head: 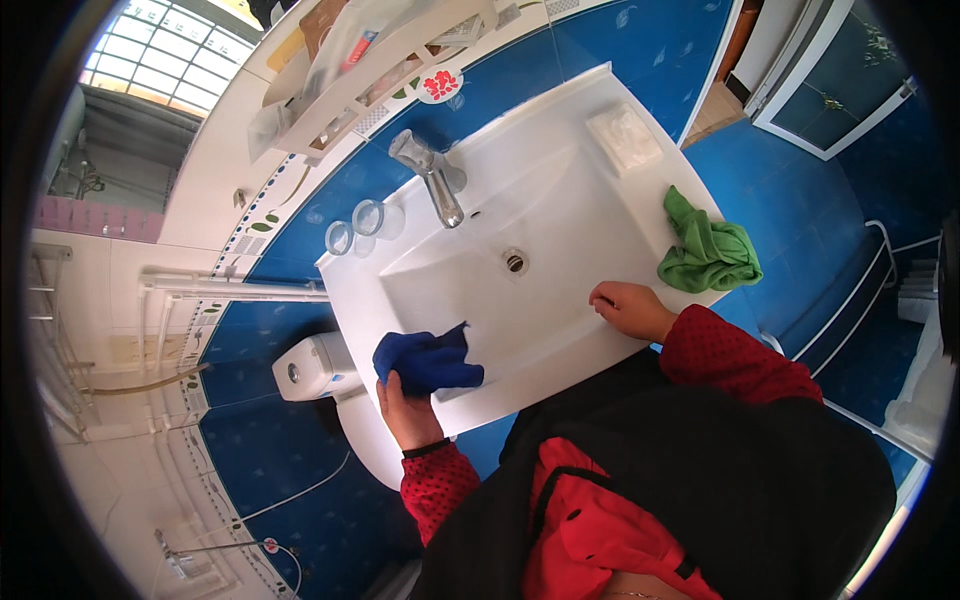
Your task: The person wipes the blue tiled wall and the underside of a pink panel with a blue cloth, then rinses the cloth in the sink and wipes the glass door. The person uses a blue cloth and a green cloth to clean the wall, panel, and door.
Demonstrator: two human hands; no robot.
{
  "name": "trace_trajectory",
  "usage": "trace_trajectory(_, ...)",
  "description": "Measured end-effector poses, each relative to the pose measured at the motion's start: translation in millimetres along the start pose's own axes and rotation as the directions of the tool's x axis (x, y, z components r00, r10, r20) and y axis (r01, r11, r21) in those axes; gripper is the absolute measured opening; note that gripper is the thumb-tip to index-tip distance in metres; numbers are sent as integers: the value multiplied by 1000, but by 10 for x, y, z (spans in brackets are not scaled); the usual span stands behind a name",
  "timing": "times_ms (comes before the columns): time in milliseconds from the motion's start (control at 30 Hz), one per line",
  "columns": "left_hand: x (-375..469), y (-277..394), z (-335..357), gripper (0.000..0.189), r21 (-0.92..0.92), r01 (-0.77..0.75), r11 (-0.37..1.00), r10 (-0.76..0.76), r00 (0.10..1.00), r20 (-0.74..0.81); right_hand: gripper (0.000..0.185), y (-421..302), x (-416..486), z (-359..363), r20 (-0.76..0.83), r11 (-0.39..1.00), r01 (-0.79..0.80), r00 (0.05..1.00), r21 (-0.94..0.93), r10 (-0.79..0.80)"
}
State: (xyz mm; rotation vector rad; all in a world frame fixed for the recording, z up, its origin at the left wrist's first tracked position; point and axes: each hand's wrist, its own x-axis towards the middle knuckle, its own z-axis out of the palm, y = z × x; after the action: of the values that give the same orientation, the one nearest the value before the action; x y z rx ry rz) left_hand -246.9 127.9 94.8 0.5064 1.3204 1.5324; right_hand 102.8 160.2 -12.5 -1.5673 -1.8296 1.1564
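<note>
My left hand (pixel 411 417) grips a bunched blue cloth (pixel 429 361) over the left front corner of a white washbasin (pixel 577 225). The cloth hides part of that rim. Over the basin's front edge, towards the right, is my right hand (pixel 634 309), its fingers curled in and nothing visible in them. To the right of that hand a crumpled green cloth (pixel 709 244) lies on the basin's right rim, partly over its edge. A chrome faucet (pixel 436 184) stands at the back, its spout above the bowl. The round drain (pixel 514 262) shows in the bowl, and no water is seen running.
Two clear glass cups (pixel 369 217) stand on the back left rim. A pale, wrapped-looking block (pixel 625 139) sits at the back right corner. A white wall shelf (pixel 390 82) holds toiletries above the faucet. Left of the basin is a white toilet (pixel 319 367).
</note>
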Motion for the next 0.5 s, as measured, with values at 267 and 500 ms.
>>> trace_trajectory(267,-69,-54,-23,27,89,-36,995,42,997,-70,18,64,37,-9,33,999,27,999,32,-28)
trace_trajectory(500,-104,-63,-22,27,102,-68,992,77,993,-94,18,63,26,-40,41,995,29,999,91,-33)
